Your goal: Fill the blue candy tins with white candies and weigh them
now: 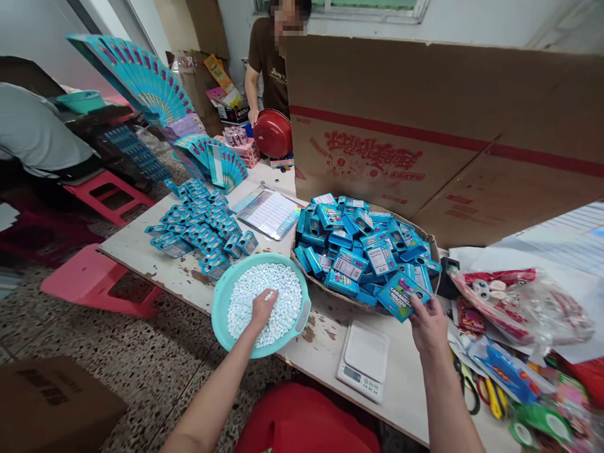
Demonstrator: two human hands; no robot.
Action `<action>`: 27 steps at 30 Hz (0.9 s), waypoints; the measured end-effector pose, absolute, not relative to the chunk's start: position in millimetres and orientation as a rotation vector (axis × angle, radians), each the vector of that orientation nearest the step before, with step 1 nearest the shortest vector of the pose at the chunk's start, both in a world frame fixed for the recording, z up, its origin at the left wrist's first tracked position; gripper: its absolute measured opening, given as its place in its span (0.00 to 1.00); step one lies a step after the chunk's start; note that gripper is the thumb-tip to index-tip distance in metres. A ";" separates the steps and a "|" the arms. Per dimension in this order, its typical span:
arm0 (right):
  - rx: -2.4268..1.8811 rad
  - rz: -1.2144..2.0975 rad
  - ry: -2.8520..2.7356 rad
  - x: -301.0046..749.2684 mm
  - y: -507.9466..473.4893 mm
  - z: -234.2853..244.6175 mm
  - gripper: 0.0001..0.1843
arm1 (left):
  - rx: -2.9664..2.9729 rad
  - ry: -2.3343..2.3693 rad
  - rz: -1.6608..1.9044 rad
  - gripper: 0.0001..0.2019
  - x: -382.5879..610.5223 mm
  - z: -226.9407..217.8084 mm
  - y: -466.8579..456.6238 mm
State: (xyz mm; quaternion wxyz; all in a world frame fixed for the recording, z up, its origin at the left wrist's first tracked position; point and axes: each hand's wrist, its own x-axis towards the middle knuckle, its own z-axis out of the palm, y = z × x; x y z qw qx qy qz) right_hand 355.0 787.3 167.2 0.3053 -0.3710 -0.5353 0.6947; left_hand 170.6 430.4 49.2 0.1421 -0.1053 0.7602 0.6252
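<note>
My left hand (263,309) reaches into a turquoise basin (221,318) of small white candies (289,290). Its fingers are curled together, with some candies showing at the fingertips. On the right, my right hand (428,322) grips a small blue printed box (400,294) by its edge, thumb on the printed face. That box is tilted at the front rim of a large cardboard tray (325,290) heaped with similar blue boxes (349,264). A white digital scale (365,358) lies between my arms, its platform bare.
Rows of blue boxes (198,217) stand at the table's left, beside fanned display cards (146,75). A printed sheet (268,212) lies behind the basin. Tall cardboard (425,126) screens the back. Scissors (467,384) and tape (542,421) lie right. A co-worker (268,63) holds a red bowl (272,133).
</note>
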 end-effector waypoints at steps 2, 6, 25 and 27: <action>-0.889 1.907 -1.403 372.3 778.0 170.9 0.34 | -0.417 2.022 1.943 0.14 165.8 56.2 428.8; -0.863 2.086 -1.431 388.4 742.4 164.9 0.31 | -0.524 1.656 2.160 0.14 161.2 73.9 423.2; -1.044 2.323 -1.227 379.9 653.8 119.2 0.42 | -0.785 0.889 2.261 0.04 154.8 76.8 422.4; -0.977 2.361 -1.159 371.4 635.6 115.7 0.43 | -0.801 0.878 2.211 0.04 149.7 72.6 415.8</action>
